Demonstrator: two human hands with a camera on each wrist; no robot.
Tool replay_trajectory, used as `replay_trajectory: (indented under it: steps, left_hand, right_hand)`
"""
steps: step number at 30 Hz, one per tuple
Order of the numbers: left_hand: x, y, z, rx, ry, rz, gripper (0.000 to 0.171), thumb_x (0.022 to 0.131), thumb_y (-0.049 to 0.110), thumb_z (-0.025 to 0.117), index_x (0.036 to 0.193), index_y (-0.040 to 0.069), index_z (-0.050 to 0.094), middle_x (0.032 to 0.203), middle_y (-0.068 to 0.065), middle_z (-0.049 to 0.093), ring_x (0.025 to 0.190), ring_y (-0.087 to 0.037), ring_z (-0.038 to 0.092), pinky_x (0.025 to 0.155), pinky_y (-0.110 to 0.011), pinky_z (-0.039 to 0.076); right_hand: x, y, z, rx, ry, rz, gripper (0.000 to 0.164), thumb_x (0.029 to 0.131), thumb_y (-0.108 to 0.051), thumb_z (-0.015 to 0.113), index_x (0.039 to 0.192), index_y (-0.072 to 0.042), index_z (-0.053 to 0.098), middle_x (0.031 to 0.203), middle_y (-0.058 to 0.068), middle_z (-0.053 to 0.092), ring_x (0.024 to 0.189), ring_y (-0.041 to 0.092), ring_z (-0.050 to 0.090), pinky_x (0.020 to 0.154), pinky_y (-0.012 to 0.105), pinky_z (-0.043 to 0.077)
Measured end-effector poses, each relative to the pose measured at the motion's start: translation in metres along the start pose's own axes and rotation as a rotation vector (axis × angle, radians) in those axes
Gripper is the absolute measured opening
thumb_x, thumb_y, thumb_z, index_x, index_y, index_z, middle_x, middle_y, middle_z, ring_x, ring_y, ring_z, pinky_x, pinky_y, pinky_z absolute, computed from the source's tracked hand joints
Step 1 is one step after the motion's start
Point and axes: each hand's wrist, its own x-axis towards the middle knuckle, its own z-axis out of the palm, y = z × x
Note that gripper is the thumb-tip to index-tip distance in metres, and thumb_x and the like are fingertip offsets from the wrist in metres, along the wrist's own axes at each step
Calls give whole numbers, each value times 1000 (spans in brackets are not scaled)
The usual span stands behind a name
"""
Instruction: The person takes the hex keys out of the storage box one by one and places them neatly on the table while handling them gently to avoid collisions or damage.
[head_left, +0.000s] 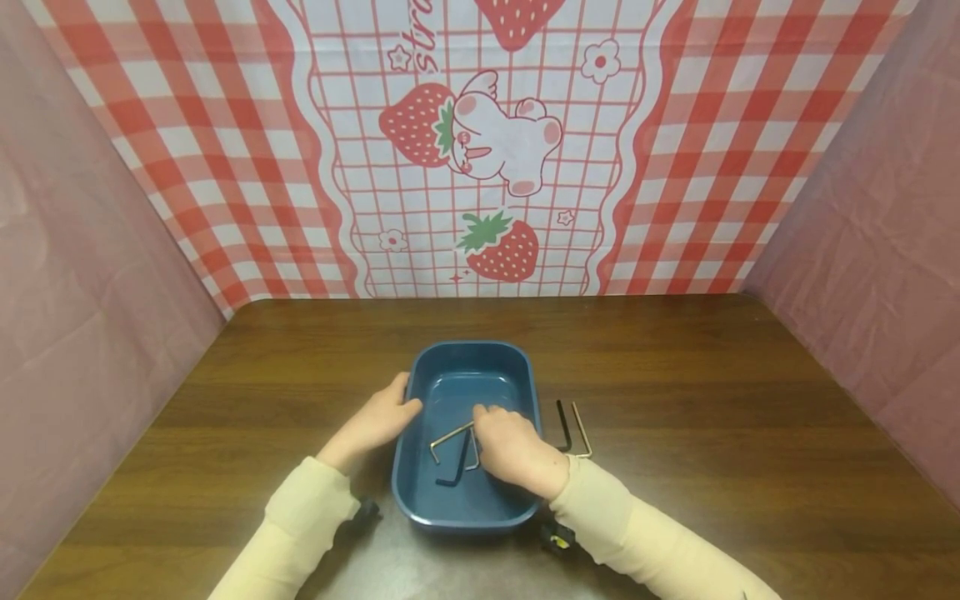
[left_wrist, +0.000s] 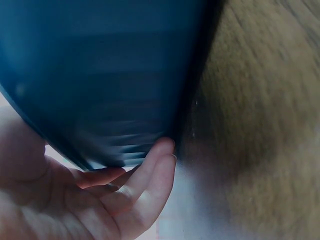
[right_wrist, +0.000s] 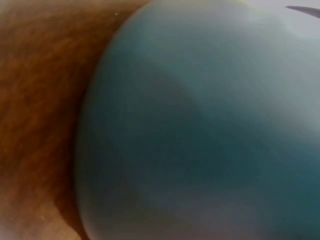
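A deep blue rectangular bin stands on the wooden table. My left hand grips its left wall, thumb over the rim; the left wrist view shows the fingers against the outside. Inside the bin, my right hand has its fingers curled, pinching the long end of a brass-coloured hex key. Beside those fingertips lie a black hex key and a silver one, partly overlapping. In the right wrist view only the blurred bin wall fills the picture, with the hand hidden.
Right of the bin, another black hex key and another brass-coloured one lie on the table. A checked strawberry cloth hangs behind, and pink cloth walls flank both sides.
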Motion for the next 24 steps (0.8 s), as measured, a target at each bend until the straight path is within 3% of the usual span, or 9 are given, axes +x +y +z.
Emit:
replay_trajectory:
  steps: [13, 24]
  left_hand:
    - [-1, 2, -1, 2, 4, 2, 49, 90, 20, 42, 133, -1, 34, 129, -22, 49, 117, -36, 49, 94, -51, 40]
    - [-1, 1, 0, -11, -1, 1, 50, 90, 20, 42, 134, -1, 33, 130, -23, 47, 118, -36, 47, 95, -52, 39]
  right_hand:
    - [0, 1, -3, -3, 29, -8, 15, 71, -3, 61, 82, -5, 52, 72, 9, 55, 61, 23, 55, 49, 35, 45]
    - [1, 4, -12, 116, 80, 38, 18, 66, -4, 59, 83, -7, 54, 71, 5, 52, 62, 18, 50, 52, 32, 42]
